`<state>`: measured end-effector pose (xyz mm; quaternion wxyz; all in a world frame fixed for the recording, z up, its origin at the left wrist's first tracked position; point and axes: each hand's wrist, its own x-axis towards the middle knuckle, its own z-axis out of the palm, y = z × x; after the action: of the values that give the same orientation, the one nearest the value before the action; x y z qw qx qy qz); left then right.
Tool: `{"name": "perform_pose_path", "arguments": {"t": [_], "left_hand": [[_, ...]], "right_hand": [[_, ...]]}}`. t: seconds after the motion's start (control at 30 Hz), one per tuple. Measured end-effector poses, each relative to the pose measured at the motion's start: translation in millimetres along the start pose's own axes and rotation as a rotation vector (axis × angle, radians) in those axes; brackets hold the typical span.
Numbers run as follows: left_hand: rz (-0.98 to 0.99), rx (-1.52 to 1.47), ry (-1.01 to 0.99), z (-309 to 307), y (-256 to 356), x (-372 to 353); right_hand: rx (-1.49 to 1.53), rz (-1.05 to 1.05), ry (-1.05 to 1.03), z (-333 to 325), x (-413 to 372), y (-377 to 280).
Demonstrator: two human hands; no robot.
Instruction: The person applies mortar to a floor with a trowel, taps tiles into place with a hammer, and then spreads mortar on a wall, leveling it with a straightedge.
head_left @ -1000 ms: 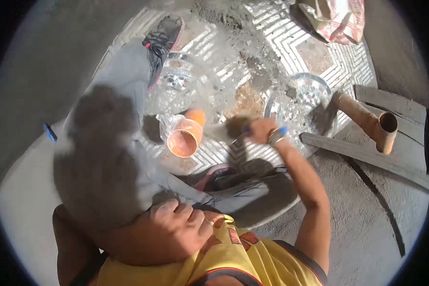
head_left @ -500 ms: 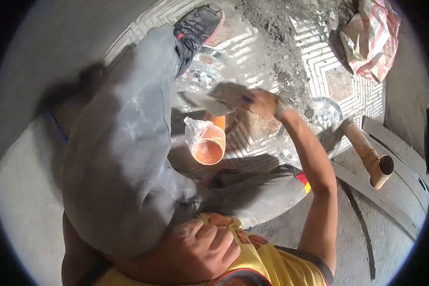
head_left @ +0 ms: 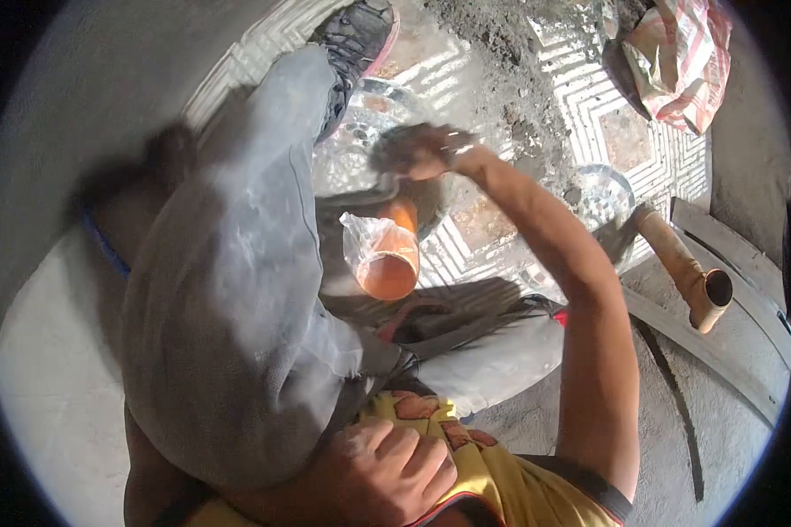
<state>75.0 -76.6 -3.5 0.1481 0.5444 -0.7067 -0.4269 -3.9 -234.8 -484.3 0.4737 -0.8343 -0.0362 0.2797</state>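
My right hand [head_left: 424, 154] is blurred by motion above the patterned floor, near the shoe, its fingers closed round a trowel [head_left: 378, 188] whose smeared grey blade points down and left. Just below it an orange pipe [head_left: 402, 212] stands with its round mouth toward me, and clear plastic film [head_left: 364, 239] clings to its left side. Against the yellow shirt, at the bottom, my left hand [head_left: 397, 465] rests with its fingers curled and nothing visible in them.
Loose grey mortar or rubble [head_left: 514, 79] lies along the floor at the top. A striped sack [head_left: 681, 66] sits at the upper right. Below it are another branched pipe [head_left: 677, 255] and long curved strips [head_left: 712, 342]. My shoe [head_left: 358, 39] is at the top.
My right hand has moved left and slightly up, with the trowel now more blurred and turned. My left hand has shifted slightly down and right, still curled.
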Motion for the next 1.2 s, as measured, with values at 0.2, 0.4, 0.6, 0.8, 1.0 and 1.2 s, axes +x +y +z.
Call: {"name": "perform_pose_path", "arguments": {"t": [0.2, 0.4, 0.6, 0.8, 1.0, 1.2], "left_hand": [[0.006, -0.016, 0.013, 1, 1, 2], [0.029, -0.001, -0.010, 1, 5, 8], [0.001, -0.011, -0.010, 1, 2, 8], [-0.008, -0.013, 0.007, 3, 3, 9], [0.026, 0.007, -0.116, -4, 0, 13], [-0.012, 0.014, 0.017, 5, -1, 16]], "right_hand": [[-0.384, 0.540, -0.062, -129, -120, -75], [-0.043, -0.012, 0.188, -66, -75, -58], [0.095, 0.281, 0.232, 3, -159, -1], [0.254, 0.523, 0.320, 18, -223, -43], [-0.115, 0.282, 0.644, 77, -193, -2], [0.251, 0.526, 0.425, -22, -213, -47]]}}
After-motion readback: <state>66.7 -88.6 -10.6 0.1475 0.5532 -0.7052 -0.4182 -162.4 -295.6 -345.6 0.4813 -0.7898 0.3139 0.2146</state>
